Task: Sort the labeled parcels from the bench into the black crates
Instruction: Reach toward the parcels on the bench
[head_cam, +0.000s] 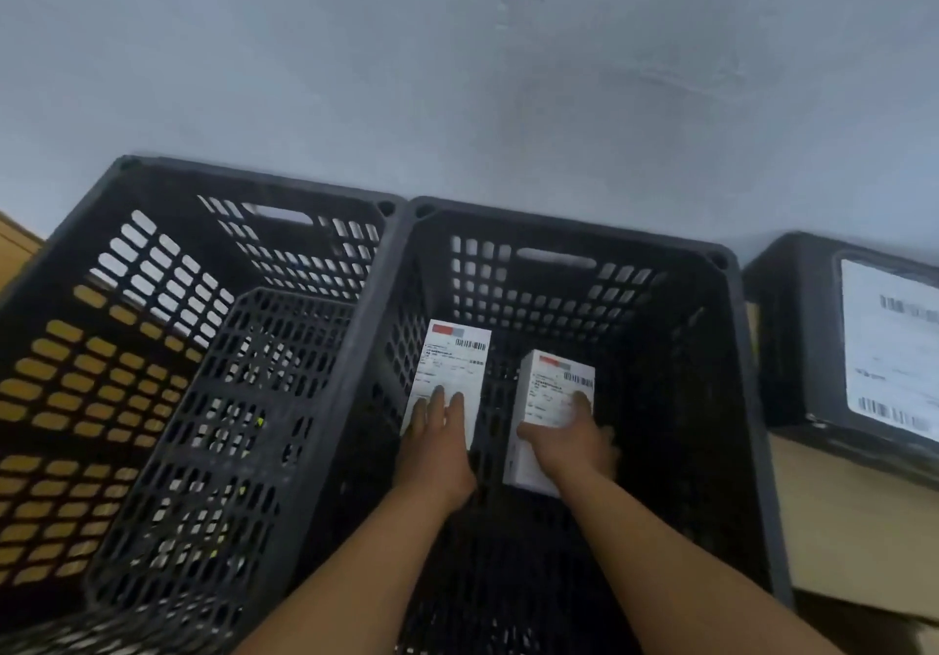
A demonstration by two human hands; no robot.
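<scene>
**Parcels.** Two white labelled parcels sit low inside the right crate (574, 227), at frame centre. The left parcel (452, 364) is close to the crate's left wall, and the right parcel (556, 390) is just beside it, with a gap between them. Whether either rests on the crate floor cannot be told.

**Handling (judged).** Both are small, stiff cartons and are probably light. The paper labels are smooth, so take hold across the long side edges, not the label face. Release low, because the floor is an open grid.

**Hands.** The left hand (437, 451) lies flat on the left parcel with straight fingers (438, 400), pressing it without gripping. The right hand (569, 443) grips the right parcel, thumb on the near-left edge and fingers curled over the right edge.

**Surroundings.**
- The left crate (244, 181) touches the right crate at the rim and holds a black perforated insert.
- A black parcel (792, 339) with a white label lies at the right edge of the frame on the tan desk (853, 527), still to be sorted.
- A grey wall (457, 70) fills the upper frame.
</scene>
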